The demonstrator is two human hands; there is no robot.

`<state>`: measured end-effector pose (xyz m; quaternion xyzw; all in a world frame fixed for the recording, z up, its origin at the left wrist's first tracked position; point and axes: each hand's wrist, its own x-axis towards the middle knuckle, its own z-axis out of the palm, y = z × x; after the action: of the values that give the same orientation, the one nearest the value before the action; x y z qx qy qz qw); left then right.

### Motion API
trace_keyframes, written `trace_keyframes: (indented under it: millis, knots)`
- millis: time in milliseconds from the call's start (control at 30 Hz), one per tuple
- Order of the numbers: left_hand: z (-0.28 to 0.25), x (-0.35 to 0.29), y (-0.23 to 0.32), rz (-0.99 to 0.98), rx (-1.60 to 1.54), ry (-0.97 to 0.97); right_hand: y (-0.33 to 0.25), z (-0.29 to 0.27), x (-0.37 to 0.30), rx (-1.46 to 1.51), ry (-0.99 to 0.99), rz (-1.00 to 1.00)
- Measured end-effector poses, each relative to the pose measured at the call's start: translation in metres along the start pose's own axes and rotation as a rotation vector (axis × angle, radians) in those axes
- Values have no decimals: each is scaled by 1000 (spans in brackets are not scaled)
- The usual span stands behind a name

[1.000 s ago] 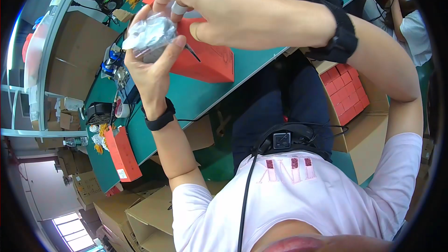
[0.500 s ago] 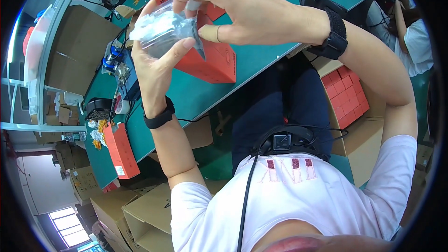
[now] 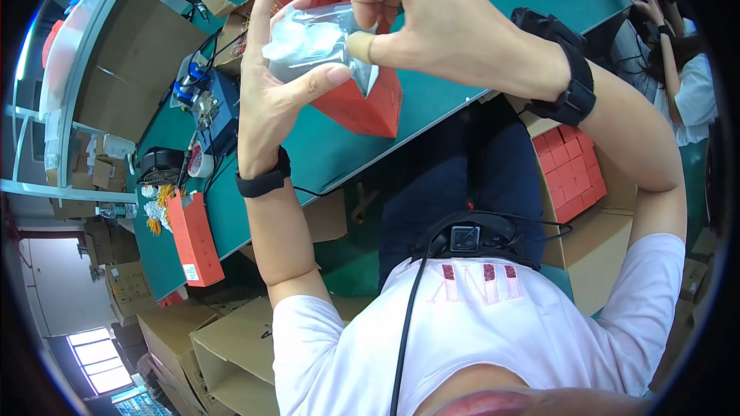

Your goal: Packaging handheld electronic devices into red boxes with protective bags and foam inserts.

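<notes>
I see the green table [image 3: 462, 100] running across the top of the view, and I place everything against it. Below its near edge sit my lap and a carton of red boxes [image 3: 566, 177] to the right. At the table's far left end stand big brown cartons [image 3: 139, 62]. A long red box [image 3: 194, 237] stands upright at the near left edge of the table, and beside it, further in, lie a blue device [image 3: 223, 108] and a tape roll [image 3: 199, 162]. An open red box [image 3: 362, 100] rests on the table right under my hands.

My right hand [image 3: 455, 31] is raised above the table, thumb and forefinger pinched shut on the top edge of a clear bag [image 3: 316, 46]. My left hand [image 3: 274, 100] cups the same bag from the left, thumb pressed across its front, forefinger pointing straight up behind it. So the bag is held in both hands, in the air just above the open red box and not touching it. What is inside the bag I cannot tell.
</notes>
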<state>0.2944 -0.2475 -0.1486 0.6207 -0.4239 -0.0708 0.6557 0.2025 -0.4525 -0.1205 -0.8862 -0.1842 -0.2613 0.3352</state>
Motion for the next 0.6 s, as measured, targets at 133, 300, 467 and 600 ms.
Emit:
trace_keyframes:
  millis: [133,300,467,600]
  knots:
    - [-12,-2,-10,-18,-119,-5,4,-3,-10,-71,135,-191]
    - [-16,-12,-25,23,-408,33,6,-13,-24,-368,-282,-327]
    - [-8,-24,-32,-99,-266,85,-16,-10,-19,-415,-187,-371]
    - [-7,-34,-28,-11,-17,141,-13,17,-19,-440,-17,-386]
